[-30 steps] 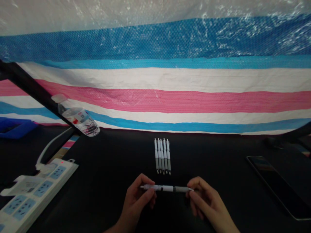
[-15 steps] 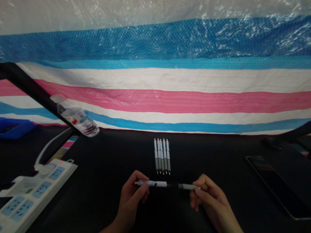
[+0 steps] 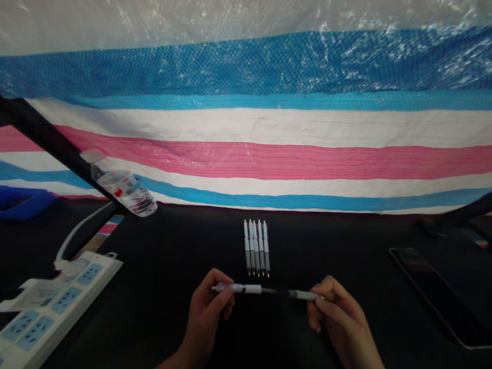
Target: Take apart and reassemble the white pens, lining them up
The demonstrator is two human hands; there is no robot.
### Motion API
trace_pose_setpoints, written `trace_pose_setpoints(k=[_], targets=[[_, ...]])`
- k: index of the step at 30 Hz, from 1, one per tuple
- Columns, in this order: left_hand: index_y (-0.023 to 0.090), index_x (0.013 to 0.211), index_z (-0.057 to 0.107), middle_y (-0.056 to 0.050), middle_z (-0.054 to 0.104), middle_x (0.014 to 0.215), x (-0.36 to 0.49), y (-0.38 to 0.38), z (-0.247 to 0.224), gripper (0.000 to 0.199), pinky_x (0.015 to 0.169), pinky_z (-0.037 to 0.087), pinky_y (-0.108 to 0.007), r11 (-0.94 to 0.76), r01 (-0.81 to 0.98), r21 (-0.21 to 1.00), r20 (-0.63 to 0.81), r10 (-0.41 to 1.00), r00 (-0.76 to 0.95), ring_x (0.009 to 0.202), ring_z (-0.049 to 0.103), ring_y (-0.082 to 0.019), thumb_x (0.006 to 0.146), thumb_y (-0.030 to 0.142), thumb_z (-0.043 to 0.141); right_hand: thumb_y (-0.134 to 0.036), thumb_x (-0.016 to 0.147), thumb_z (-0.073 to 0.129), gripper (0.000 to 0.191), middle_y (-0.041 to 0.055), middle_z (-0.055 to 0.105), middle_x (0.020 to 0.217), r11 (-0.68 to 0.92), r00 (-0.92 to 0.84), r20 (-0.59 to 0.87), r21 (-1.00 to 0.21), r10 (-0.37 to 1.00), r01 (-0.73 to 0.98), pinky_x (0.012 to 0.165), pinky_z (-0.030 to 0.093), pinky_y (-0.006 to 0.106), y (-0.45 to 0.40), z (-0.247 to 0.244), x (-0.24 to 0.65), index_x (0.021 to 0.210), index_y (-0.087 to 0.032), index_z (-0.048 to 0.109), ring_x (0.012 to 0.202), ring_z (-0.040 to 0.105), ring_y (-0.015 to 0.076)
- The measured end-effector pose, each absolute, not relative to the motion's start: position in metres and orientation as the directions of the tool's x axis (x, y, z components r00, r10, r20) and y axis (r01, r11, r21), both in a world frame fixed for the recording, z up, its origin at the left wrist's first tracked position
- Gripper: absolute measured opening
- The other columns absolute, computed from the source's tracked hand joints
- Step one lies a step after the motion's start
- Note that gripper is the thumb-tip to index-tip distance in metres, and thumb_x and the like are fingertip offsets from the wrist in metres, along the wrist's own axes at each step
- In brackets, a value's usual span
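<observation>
Between thumb and fingers, my left hand (image 3: 209, 312) pinches the white upper barrel of a pen (image 3: 251, 289), its clear clicker end pointing left. My right hand (image 3: 336, 310) grips the grey front section of the pen (image 3: 303, 294), with the tip toward the right. A thin ink refill (image 3: 274, 291) spans the gap between the two separated parts. Just beyond my hands, several white and grey pens (image 3: 257, 248) lie side by side on the black table (image 3: 172, 251), tips toward me.
On the left lies a white power strip (image 3: 57, 302) with a plugged-in adapter and cable. A water bottle (image 3: 132, 192) stands at the back left, near a blue tray (image 3: 26, 202). To the right rests a phone (image 3: 438, 297). A striped tarp (image 3: 269, 159) hangs behind.
My right hand has moved slightly right with the grey front section, widening the gap and showing more of the refill. My left hand has shifted slightly left.
</observation>
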State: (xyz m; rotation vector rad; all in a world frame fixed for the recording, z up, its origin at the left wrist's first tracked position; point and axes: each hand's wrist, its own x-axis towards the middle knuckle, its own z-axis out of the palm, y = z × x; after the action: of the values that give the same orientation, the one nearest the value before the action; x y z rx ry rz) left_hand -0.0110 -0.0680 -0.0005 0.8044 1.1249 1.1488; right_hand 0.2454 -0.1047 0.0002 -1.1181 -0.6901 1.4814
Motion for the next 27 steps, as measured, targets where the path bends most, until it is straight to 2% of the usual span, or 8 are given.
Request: trace_pose_setpoints(k=[6,10,12,15,18,22,24,27], targets=[[0.018,0.081,0.061,0.001,0.061,0.061,-0.006,-0.073,-0.007,0.034,0.046,0.041,-0.021,0.316,-0.131,0.94,-0.276,0.927,0.252,0.05,0.052,-0.011,0.081,0.048,0.076,-0.047,0.089,0.071,0.029,0.0063,0.072,0.08,-0.239,-0.139,-0.219,-0.959,0.966,-0.152,0.052,0.051,0.025,-0.107,-0.004,0.237,0.095,-0.02,0.064,0.067,0.067,0.0186],[0.018,0.082,0.059,0.0,0.062,0.062,-0.005,-0.076,-0.011,0.034,0.046,0.042,-0.02,0.298,-0.11,0.948,-0.256,0.923,0.287,0.049,0.053,-0.011,0.082,0.048,0.076,-0.052,0.093,0.063,0.033,0.0066,0.073,0.081,-0.204,-0.105,-0.208,-0.978,0.972,0.053,0.053,0.052,0.025,-0.109,-0.009,0.239,0.101,-0.02,0.066,0.064,0.066,0.0175],[0.017,0.082,0.06,0.0,0.063,0.062,-0.006,-0.076,-0.011,0.034,0.046,0.042,-0.02,0.295,-0.114,0.949,-0.252,0.922,0.294,0.049,0.054,-0.01,0.081,0.047,0.077,-0.053,0.097,0.057,0.035,0.0062,0.073,0.079,-0.17,-0.109,-0.189,-0.971,0.976,0.168,0.054,0.051,0.024,-0.109,-0.009,0.24,0.097,-0.02,0.068,0.062,0.065,0.0166],[0.017,0.083,0.061,0.0,0.063,0.062,-0.007,-0.076,-0.011,0.035,0.046,0.043,-0.02,0.301,-0.116,0.946,-0.256,0.919,0.301,0.049,0.055,-0.011,0.08,0.047,0.078,-0.056,0.101,0.044,0.05,0.004,0.067,0.063,-0.108,-0.181,-0.164,-0.952,0.97,0.287,0.051,0.045,0.023,-0.11,-0.004,0.239,0.076,-0.019,0.067,0.054,0.062,0.0148],[0.017,0.082,0.061,0.001,0.063,0.061,-0.007,-0.075,-0.01,0.035,0.045,0.044,-0.02,0.315,-0.132,0.94,-0.266,0.918,0.294,0.048,0.055,-0.011,0.079,0.047,0.079,-0.06,0.101,0.039,0.056,0.0024,0.063,0.056,-0.099,-0.221,-0.16,-0.96,0.962,0.261,0.05,0.043,0.023,-0.111,-0.003,0.235,0.072,-0.019,0.065,0.05,0.059,0.0139],[0.017,0.08,0.061,0.002,0.062,0.059,-0.006,-0.073,-0.009,0.035,0.044,0.042,-0.019,0.322,-0.15,0.935,-0.278,0.927,0.252,0.047,0.053,-0.01,0.079,0.047,0.079,-0.061,0.096,0.053,0.042,0.0058,0.072,0.09,-0.14,-0.097,-0.148,-0.986,0.984,0.087,0.051,0.049,0.024,-0.111,-0.01,0.232,0.116,-0.024,0.056,0.059,0.065,0.0147],[0.017,0.08,0.061,0.002,0.062,0.058,-0.006,-0.073,-0.009,0.036,0.043,0.041,-0.018,0.322,-0.162,0.933,-0.281,0.931,0.235,0.046,0.052,-0.009,0.078,0.048,0.08,-0.059,0.097,0.052,0.036,0.0038,0.071,0.081,-0.17,-0.119,-0.185,-0.978,0.976,0.121,0.045,0.045,0.021,-0.11,-0.012,0.234,0.102,-0.024,0.057,0.054,0.064,0.0139],[0.017,0.08,0.06,0.002,0.062,0.057,-0.006,-0.072,-0.01,0.036,0.043,0.041,-0.018,0.338,-0.171,0.926,-0.292,0.924,0.246,0.045,0.053,-0.009,0.078,0.048,0.08,-0.054,0.102,0.044,0.043,0.0024,0.067,0.066,-0.11,-0.199,-0.161,-0.963,0.967,0.245,0.05,0.046,0.022,-0.109,-0.012,0.238,0.08,-0.021,0.06,0.055,0.064,0.0142]])
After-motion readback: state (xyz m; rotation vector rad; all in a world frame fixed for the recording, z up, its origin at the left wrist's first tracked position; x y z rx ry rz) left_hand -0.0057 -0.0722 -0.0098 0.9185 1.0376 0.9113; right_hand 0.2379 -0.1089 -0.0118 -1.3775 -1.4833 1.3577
